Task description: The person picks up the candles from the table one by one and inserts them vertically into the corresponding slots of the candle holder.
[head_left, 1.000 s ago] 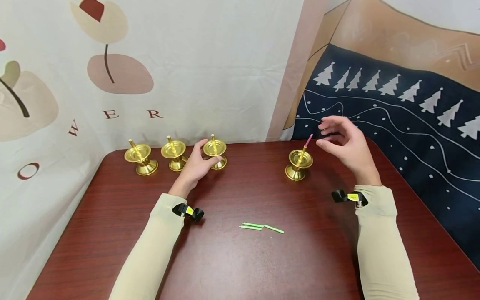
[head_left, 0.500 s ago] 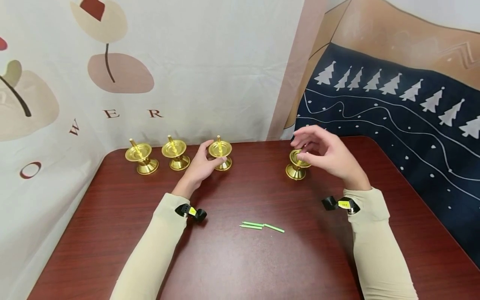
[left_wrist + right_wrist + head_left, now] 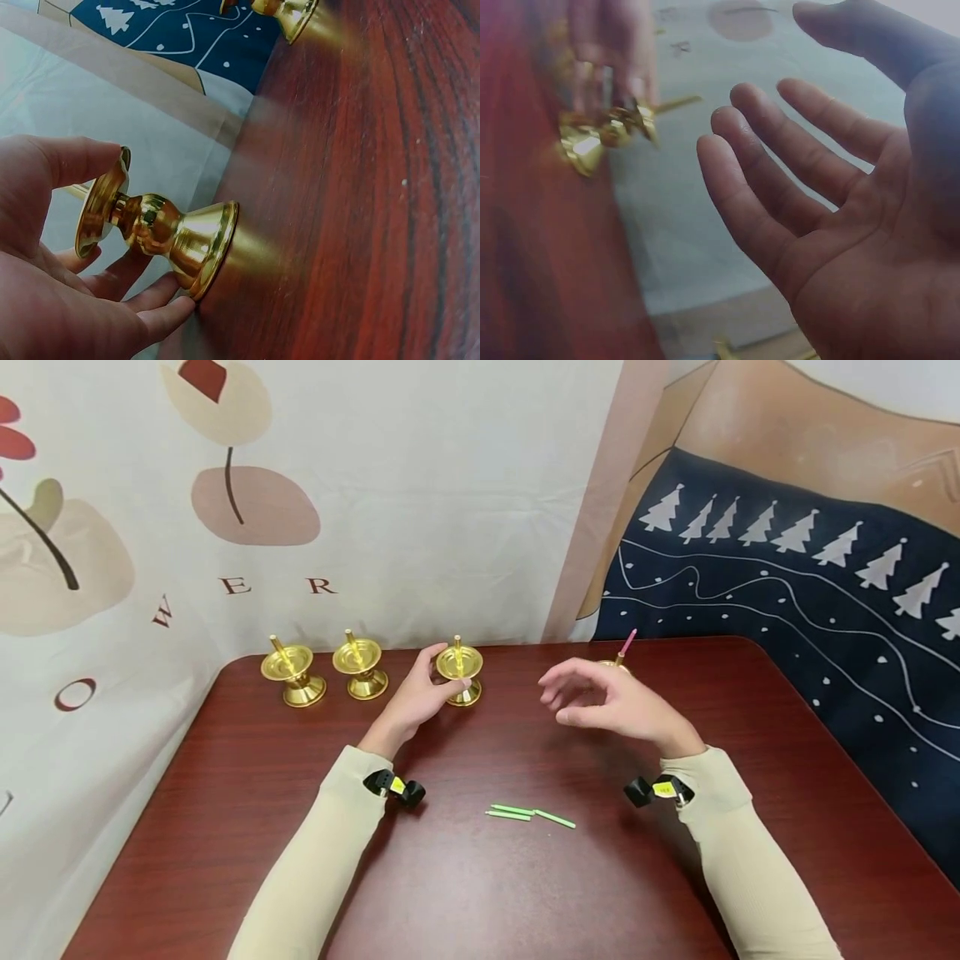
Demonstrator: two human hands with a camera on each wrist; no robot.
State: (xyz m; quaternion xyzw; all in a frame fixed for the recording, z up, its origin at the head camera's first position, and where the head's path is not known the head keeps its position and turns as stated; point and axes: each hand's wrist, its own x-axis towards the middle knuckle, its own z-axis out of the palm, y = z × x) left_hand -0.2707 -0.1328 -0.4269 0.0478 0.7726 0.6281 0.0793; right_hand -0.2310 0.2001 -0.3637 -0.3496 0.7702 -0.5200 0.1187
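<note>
In the head view, my left hand holds a gold candle holder at the back of the table. The left wrist view shows the thumb at the rim of its dish and the fingers behind its stem and base. This holder has a bare upright tube in its dish. My right hand hovers to the right with loosely bent fingers, nothing in it. Behind that hand, a pink candle stands tilted in another gold holder, which is mostly hidden.
Two more gold holders, one at the far left and one beside it, stand along the back edge. Three thin green candles lie mid-table. A printed cloth hangs behind the table.
My left hand has brought the gold candle holder a little to the right along the back edge. My right hand has moved left, passing in front of the holder with the pink candle.
</note>
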